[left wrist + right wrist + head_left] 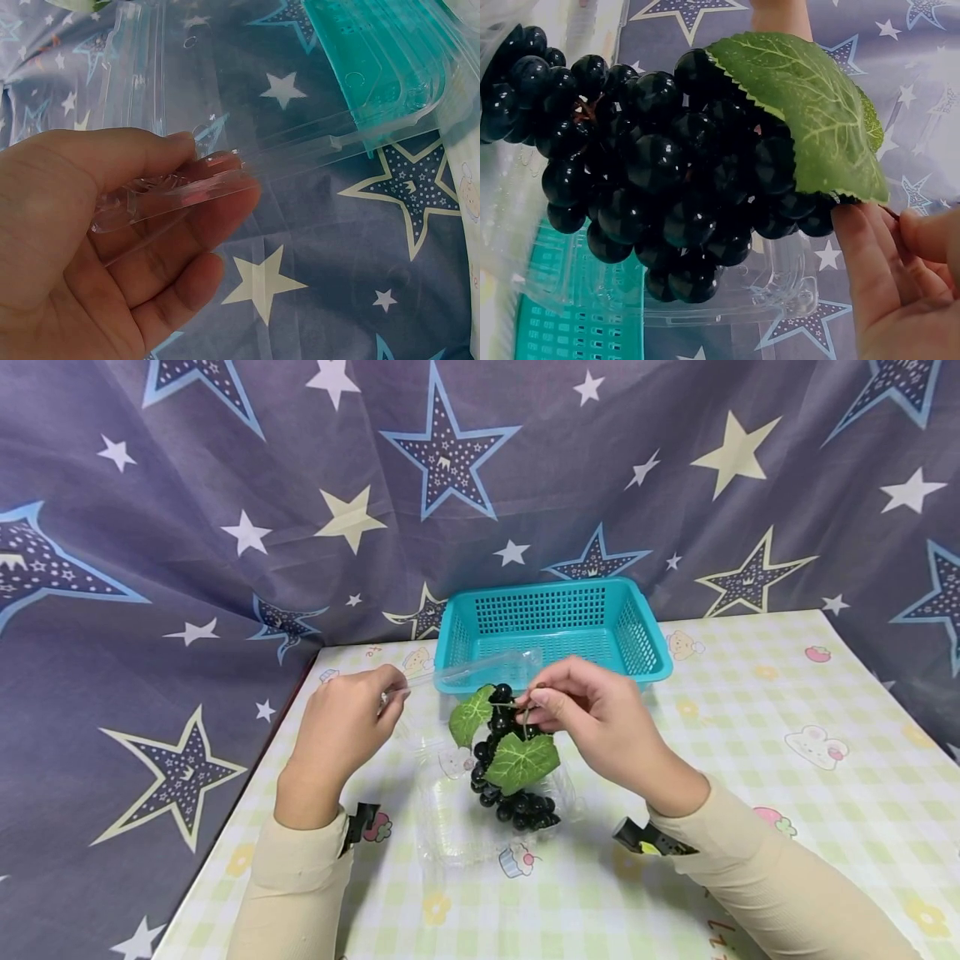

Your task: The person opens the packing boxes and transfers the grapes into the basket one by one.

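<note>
Star-print curtain (292, 452) behind, checked tablecloth (750, 827) below. Grape bunch (660, 161) sits between the hands, nearer the right, long axis running from the right fingertips down toward the person, over the clear box (457, 827); can't tell if its low end touches. Right hand (607, 718) pinches the stem (890, 213); left hand (341, 718), well apart, pinches the box's plastic edge. Grapes black, round, glossy; veined green leaves (521, 762) on top.
</note>
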Tool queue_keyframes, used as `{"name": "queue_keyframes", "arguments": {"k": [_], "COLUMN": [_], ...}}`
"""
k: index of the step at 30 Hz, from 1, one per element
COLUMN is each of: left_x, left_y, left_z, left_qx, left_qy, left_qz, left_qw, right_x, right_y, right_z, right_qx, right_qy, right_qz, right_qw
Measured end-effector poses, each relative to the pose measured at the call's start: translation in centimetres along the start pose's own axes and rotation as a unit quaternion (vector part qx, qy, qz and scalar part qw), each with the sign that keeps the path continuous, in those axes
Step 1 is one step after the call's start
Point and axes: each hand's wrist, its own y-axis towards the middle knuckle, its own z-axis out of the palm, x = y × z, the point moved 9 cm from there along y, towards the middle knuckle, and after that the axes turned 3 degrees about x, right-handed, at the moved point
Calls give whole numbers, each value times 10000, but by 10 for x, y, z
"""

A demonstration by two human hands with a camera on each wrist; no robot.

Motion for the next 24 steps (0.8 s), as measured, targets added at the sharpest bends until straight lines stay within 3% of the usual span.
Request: {"name": "queue_keyframes", "arguments": {"k": [7,13,24], "left_x": [0,-1,-1], "left_y": [0,0,0], "left_z": [0,0,0], "left_qx": [-42,-19,-31], "left_qy": [-19,-22,-14], "left_qz": [29,23,56], "left_qw": [10000,10000,10000], "right_x": [2,-2,16], "right_y": [-1,-1,-2], "right_z": [-4,-11,-18], "right_qx": [-95,-210,-353], "right_qy": [93,111,240], "right_qz": [52,-161,-260], "right_qw": [9999,9996,9988]}}
